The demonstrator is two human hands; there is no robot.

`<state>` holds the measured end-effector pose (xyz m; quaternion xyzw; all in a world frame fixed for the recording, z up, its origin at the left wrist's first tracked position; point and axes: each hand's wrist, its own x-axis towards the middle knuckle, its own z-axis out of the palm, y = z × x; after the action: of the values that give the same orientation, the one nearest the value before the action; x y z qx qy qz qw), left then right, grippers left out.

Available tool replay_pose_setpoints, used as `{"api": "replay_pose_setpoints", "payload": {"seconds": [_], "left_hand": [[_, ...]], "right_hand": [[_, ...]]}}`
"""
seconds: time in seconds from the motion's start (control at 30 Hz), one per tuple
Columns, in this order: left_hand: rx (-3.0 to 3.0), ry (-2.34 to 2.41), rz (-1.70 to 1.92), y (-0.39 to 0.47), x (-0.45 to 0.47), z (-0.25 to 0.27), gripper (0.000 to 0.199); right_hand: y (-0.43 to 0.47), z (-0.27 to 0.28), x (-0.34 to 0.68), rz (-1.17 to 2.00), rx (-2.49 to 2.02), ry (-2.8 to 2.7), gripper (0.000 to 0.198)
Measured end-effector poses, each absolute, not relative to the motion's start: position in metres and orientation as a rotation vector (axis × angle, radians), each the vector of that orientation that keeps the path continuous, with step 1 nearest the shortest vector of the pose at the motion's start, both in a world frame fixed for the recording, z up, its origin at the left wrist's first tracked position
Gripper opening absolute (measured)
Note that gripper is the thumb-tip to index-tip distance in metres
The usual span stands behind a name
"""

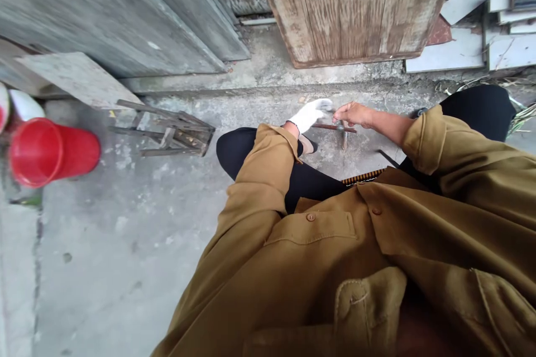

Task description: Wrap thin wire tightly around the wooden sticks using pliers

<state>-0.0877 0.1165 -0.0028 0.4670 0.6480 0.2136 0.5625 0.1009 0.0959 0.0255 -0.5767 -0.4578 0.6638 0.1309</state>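
My left hand (312, 115) wears a white glove, its fingers curled toward my right hand. My bare right hand (352, 114) pinches thumb and fingertips together close to the glove's fingertips. Something small and thin seems to lie between the two hands, too small and blurred to name. Just beneath them is a reddish-brown bar (324, 126), crossed by a tool-like piece (344, 138) with a greyish top and a brownish shaft. Whether either hand touches the bar, I cannot tell.
A wooden stool (180, 133) lies on its side to the left, beyond it a red bucket (79, 150). Ahead stand a weathered wooden panel (355, 11) and a grey panel (104, 17). Pale tiles (446, 56) are piled at right. My knees flank the work area.
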Motion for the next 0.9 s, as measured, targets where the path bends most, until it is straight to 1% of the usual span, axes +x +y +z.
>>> {"api": "replay_pose_setpoints", "payload": {"seconds": [0.1,0.2,0.33,0.43,0.5,0.57,0.7,0.9], "left_hand": [[1.121,1.308,0.409,0.116,-0.082,0.009,0.034],[1.144,1.282,0.403,0.116,-0.079,0.021,0.024],[1.164,1.218,0.469,0.12,-0.076,0.034,0.024],[1.12,1.144,0.601,0.122,-0.075,0.045,0.025],[1.032,1.08,0.699,0.123,-0.076,0.053,0.029],[0.912,1.03,0.749,0.122,-0.076,0.063,0.03],[0.733,1.03,0.779,0.116,-0.073,0.076,0.024],[0.787,1.089,0.842,0.112,-0.065,0.074,0.01]], "right_hand": [[0.099,0.027,0.106,1.902,-1.646,-1.341,0.024],[0.105,0.037,0.114,1.864,-1.618,-1.271,0.024],[0.113,0.055,0.127,1.848,-1.553,-1.208,0.021],[0.119,0.063,0.136,1.851,-1.472,-1.198,0.02],[0.122,0.068,0.141,1.856,-1.416,-1.193,0.026],[0.124,0.071,0.145,1.868,-1.388,-1.187,0.032],[0.124,0.076,0.15,1.84,-1.402,-1.169,0.032],[0.121,0.079,0.152,1.811,-1.459,-1.177,0.028]]}}
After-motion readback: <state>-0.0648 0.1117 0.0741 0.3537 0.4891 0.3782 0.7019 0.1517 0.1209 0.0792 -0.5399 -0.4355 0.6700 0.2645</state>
